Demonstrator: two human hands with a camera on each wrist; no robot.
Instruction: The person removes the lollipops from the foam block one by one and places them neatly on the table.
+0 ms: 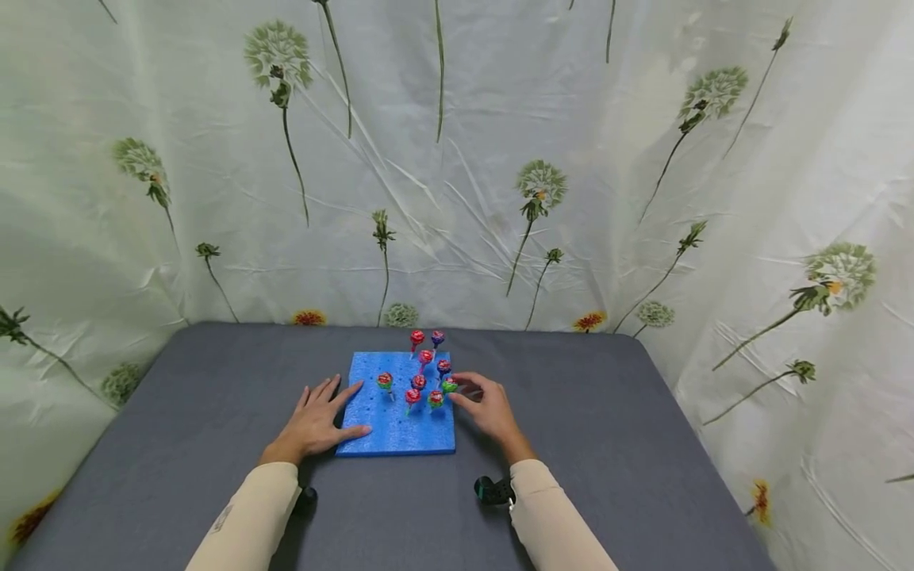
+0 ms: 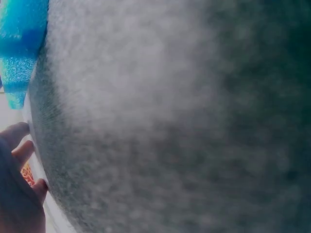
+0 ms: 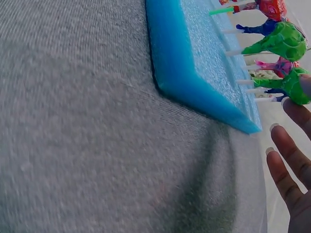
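A blue foam board (image 1: 396, 438) lies on the grey table with several wrapped lollipops standing in it on white sticks. My left hand (image 1: 312, 423), fingers spread, rests at the board's left edge with the thumb on its top. At the right edge, my right hand (image 1: 493, 408) pinches the wrapped head of a green lollipop (image 3: 297, 87) between thumb and index finger. That lollipop's stick reaches down to the foam. In the right wrist view, the other fingers are held away from it. Another green lollipop (image 1: 435, 399) and a red one (image 1: 412, 396) stand just left.
More lollipops stand toward the back of the board, among them a red one (image 1: 417, 338) and a purple one (image 1: 438, 339). A lone lollipop (image 1: 385, 381) is near the left hand. Behind the grey table (image 1: 600, 444) hangs a flower-patterned curtain (image 1: 457, 198).
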